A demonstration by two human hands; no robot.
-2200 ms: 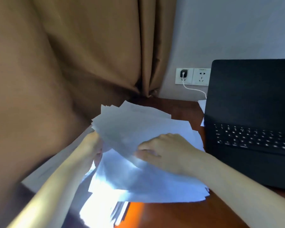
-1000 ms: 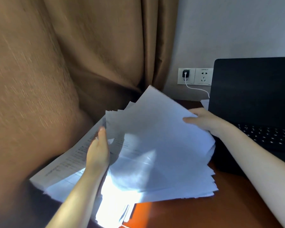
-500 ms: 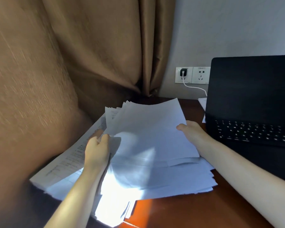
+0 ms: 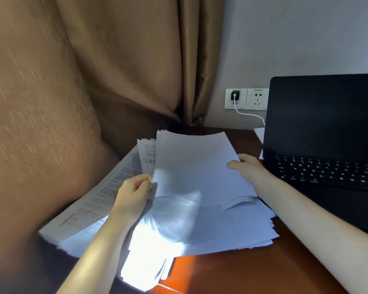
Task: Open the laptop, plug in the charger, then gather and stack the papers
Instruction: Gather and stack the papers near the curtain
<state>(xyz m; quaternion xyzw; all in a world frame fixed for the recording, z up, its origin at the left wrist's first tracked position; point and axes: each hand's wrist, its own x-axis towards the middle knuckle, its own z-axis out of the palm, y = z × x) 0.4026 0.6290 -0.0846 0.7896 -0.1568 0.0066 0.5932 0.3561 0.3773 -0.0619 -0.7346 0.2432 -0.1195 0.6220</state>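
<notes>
A: Now, status?
B: The papers (image 4: pixel 200 166) lie at the table's (image 4: pixel 232 272) left edge; left hand (image 4: pixel 134 196) and right hand (image 4: pixel 246 168) pinch opposite sides, fingers clamped.
A: Recommended: tap edges square, then lower.

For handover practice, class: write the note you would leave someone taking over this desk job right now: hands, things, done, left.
Left hand grips the left edge of the raised paper bundle; right hand holds its right edge, thumb on top.
Done: laptop stands open on the desk; charger sits in the wall socket, white cable running toward the laptop.
Left: loose sheets lie fanned under the bundle, printed sheets at its left; gather all into one stack.
</notes>
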